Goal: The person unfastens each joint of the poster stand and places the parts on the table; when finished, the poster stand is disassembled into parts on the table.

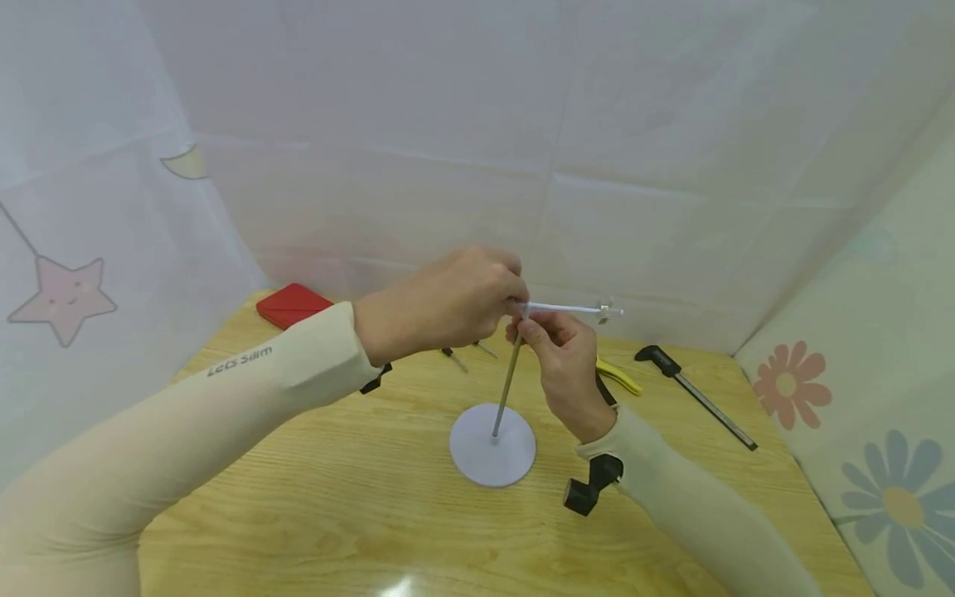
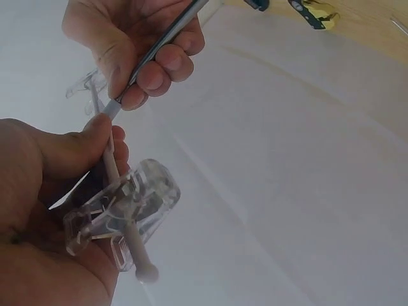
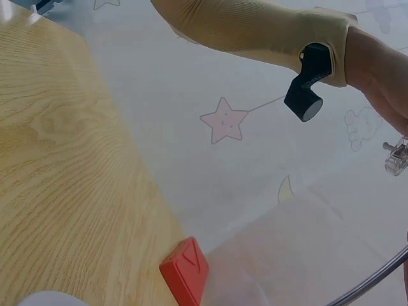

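A round white base (image 1: pixel 493 445) stands on the wooden table (image 1: pixel 336 497) with a thin grey upright rod (image 1: pixel 507 381) rising from it. My right hand (image 1: pixel 563 356) pinches this rod (image 2: pixel 166 41) near its top. My left hand (image 1: pixel 448 303) grips a white crossbar (image 1: pixel 567 308) just where it meets the rod's top. A clear plastic clip (image 1: pixel 606 312) sits at the crossbar's far end. In the left wrist view my left hand (image 2: pixel 57 166) holds the crossbar (image 2: pixel 137 255) together with another clear clip (image 2: pixel 124 207), just under my right hand (image 2: pixel 134 44).
A red box (image 1: pixel 293 304) lies at the table's back left. A yellow-handled tool (image 1: pixel 619 377) and a black-headed metal bar (image 1: pixel 697 394) lie at the back right. Small tools (image 1: pixel 455 358) lie behind the base. White fabric walls close in around the table.
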